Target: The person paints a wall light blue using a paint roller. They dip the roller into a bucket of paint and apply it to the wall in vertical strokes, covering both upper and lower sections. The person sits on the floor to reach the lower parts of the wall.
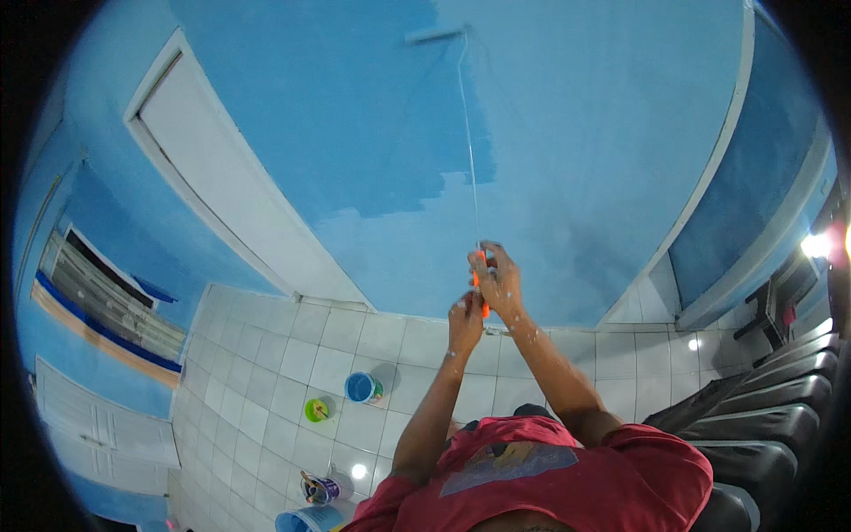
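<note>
Both of my hands grip the orange handle of a long-framed paint roller (480,286). My right hand (500,282) is higher on the handle, and my left hand (467,319) is around its lower part. The thin metal rod runs up to the roller head (435,36), which is blurred and lies against the upper part of the wall. Darker blue paint (346,100) covers the wall's upper left, with a stepped edge against the lighter blue wall (585,133). White specks dot my hands and forearms.
On the tiled floor (286,399) stand a bucket of blue paint (361,387), a small green container (317,410), a container with a brush (322,489) and a larger blue bucket (309,520). A white door (226,166) is left; black padded seating (758,425) is right.
</note>
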Demonstrator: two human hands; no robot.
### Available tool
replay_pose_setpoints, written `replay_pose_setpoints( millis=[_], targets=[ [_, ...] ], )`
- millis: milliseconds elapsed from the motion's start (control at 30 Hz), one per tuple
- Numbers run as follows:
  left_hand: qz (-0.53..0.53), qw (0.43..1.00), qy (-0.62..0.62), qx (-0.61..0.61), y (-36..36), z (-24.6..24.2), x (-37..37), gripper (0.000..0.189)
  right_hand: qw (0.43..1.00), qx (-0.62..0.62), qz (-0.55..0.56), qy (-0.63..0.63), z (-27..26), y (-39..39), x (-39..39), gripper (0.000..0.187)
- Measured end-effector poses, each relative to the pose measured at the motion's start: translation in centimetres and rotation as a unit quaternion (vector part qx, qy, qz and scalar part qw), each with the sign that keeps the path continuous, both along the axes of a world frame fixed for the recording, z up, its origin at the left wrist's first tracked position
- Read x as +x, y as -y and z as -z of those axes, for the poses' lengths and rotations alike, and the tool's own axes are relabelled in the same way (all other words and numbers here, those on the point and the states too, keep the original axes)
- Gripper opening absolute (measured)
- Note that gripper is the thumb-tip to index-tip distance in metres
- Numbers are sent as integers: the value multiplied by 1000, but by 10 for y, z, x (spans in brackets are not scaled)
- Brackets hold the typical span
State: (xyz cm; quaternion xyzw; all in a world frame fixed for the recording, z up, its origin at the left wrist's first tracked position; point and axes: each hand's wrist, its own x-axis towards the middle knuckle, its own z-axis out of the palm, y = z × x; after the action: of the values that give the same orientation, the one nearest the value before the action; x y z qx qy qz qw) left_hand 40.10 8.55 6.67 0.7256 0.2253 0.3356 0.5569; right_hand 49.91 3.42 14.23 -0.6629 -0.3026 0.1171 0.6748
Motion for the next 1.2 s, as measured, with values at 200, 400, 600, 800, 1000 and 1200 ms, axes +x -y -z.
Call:
replay_pose_setpoints(
  millis=[200,400,600,800,1000,1200],
  targets=[
    [-3,991,88,-97,-39,-129,9,43,998,54,-14,37,-130,-44,8,47],
    [46,987,148,-53,-72,-243,11,42,981,131,18,144,-235,-89,23,46],
    [85,975,203,28,-96,-351,17,43,960,186,26,209,-348,-112,35,48],
    [100,964,237,69,-122,-431,27,45,944,236,-18,232,-440,-145,59,32],
    [115,966,210,99,-116,-442,41,44,697,113,276,652,-450,-161,132,41],
    [70,981,137,114,-138,-321,37,40,961,130,65,237,-327,-130,37,42]
  ],
)
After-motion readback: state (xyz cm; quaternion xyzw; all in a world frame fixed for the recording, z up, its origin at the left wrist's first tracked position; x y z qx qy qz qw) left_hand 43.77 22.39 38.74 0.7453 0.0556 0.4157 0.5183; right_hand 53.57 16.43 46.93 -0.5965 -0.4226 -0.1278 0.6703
